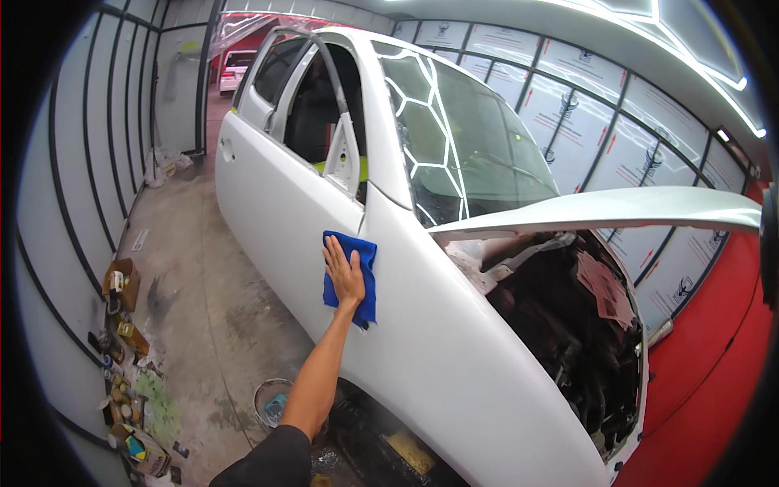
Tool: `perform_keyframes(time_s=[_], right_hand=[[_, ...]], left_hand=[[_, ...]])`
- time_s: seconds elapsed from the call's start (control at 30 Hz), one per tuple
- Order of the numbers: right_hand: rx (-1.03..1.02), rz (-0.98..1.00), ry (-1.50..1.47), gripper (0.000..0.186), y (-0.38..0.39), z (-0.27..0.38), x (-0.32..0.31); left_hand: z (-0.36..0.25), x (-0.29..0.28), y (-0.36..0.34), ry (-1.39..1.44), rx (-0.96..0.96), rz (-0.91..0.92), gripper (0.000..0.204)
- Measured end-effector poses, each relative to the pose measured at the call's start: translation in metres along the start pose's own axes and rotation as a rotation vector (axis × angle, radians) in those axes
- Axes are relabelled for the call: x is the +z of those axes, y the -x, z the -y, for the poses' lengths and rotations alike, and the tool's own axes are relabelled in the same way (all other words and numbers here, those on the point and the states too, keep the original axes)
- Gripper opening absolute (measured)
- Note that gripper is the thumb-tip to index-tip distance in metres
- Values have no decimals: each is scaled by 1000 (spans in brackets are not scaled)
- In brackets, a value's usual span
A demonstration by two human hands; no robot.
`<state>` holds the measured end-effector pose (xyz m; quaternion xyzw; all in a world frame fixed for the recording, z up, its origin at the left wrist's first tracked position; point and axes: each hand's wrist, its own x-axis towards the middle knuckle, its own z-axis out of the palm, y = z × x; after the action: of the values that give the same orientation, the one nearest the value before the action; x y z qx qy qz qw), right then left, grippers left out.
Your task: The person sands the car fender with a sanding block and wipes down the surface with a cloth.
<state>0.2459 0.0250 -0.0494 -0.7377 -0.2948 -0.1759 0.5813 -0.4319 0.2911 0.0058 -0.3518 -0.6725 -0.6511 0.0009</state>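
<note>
My left hand (346, 276) lies flat with its fingers stretched out. Its palm presses a blue cloth (367, 294) against the side of a white car (438, 325). The cloth spreads out past the hand, over the seam between the front door (284, 211) and the front fender (398, 268). Palm and underside of the cloth are hidden. My right hand is out of the picture.
The raised hood (617, 209) juts out at the right over the engine bay (560, 325). A bucket (272, 398) stands on the floor near the left forearm. Several cans and a cardboard box (122, 284) line the left wall (81, 203).
</note>
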Motion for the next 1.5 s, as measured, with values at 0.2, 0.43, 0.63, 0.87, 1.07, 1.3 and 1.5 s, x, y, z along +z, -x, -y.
perform_keyframes(time_s=[0.2,0.43,0.63,0.87,1.07,1.3,1.5], right_hand=[[-61,-13,-20,50,-1,25,24],[-88,-10,-17,50,7,39,48],[-96,-7,10,51,11,47,49],[-101,-15,49,51,10,51,40],[-102,-28,59,51,8,45,31],[-109,-45,60,51,10,36,15],[-108,-61,64,52,6,24,-1]], left_hand=[[60,15,-46,-6,-204,-186,76],[169,9,-48,117,-440,-317,77],[306,26,12,480,-619,-393,70],[359,47,78,1139,-776,-20,75],[405,49,134,949,-890,-35,74],[474,40,237,876,-1036,-64,73],[439,45,216,757,-860,-58,73]])
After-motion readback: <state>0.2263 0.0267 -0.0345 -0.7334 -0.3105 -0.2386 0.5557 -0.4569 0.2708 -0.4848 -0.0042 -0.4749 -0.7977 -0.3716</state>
